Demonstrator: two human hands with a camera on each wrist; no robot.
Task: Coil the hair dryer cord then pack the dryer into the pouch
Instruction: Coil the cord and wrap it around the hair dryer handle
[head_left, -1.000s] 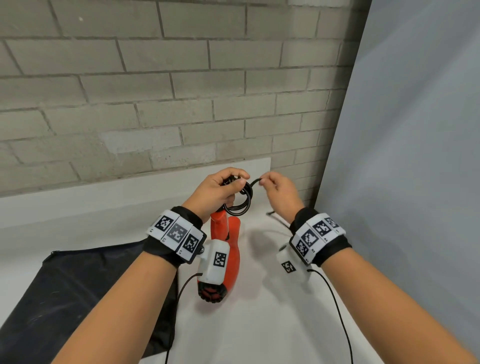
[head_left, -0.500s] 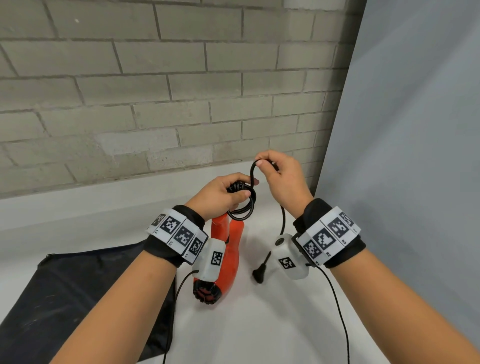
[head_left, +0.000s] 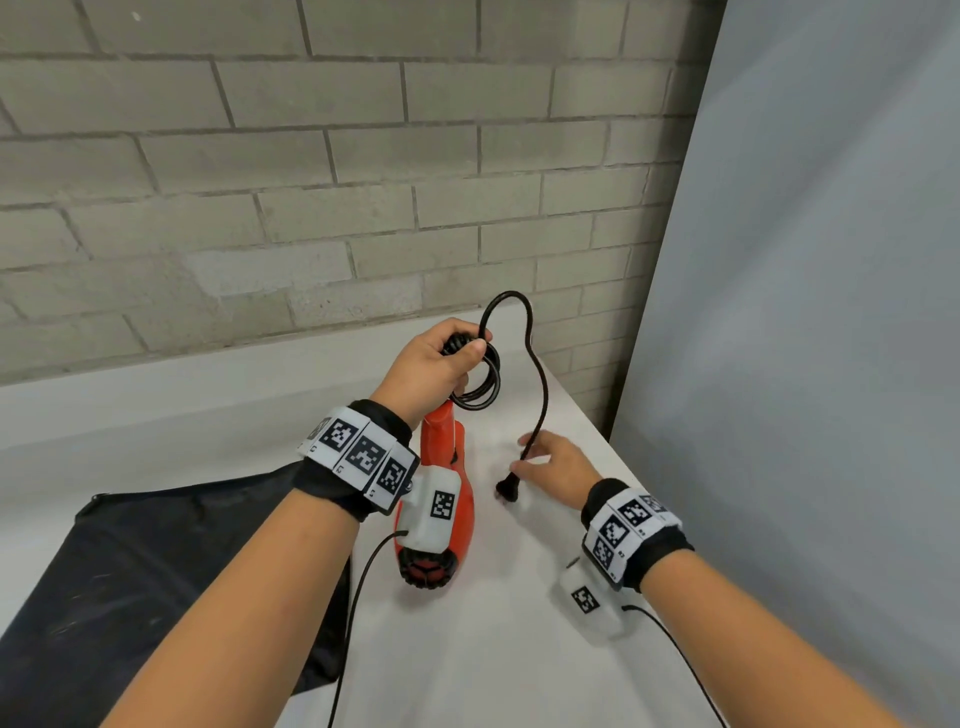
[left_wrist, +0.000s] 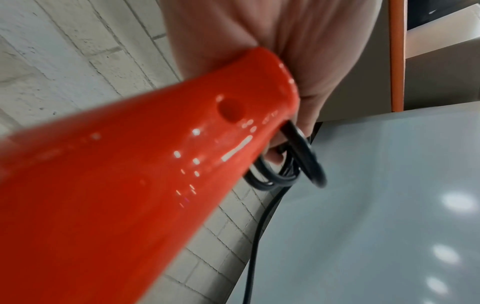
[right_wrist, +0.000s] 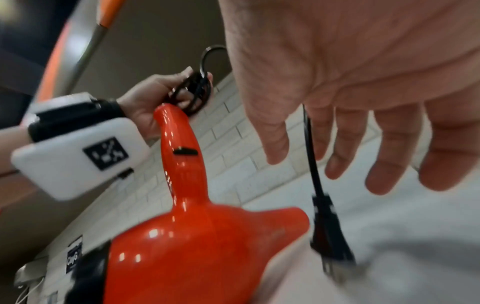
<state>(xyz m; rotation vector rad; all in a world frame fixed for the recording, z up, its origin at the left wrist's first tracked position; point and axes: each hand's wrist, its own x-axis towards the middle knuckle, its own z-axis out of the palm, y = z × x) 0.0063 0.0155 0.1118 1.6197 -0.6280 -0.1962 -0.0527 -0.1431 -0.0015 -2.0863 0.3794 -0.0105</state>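
Left hand (head_left: 434, 364): grip closed on the cord (head_left: 540, 384) coils atop the red dryer (head_left: 441, 467) handle.
Right hand (head_left: 558, 470): grip open, fingers loose beside the dangling plug (head_left: 508, 488).
Pouch (head_left: 130, 561): flat, left of dryer.

Pouch (head_left: 156, 561) flat on desk (head_left: 467, 665), near left. Dryer (head_left: 441, 499) right of pouch, above desk. Coiled cord (head_left: 480, 384) at dryer's far end; plug (head_left: 506, 488) just right of dryer. Brick wall (head_left: 311, 182) behind desk.
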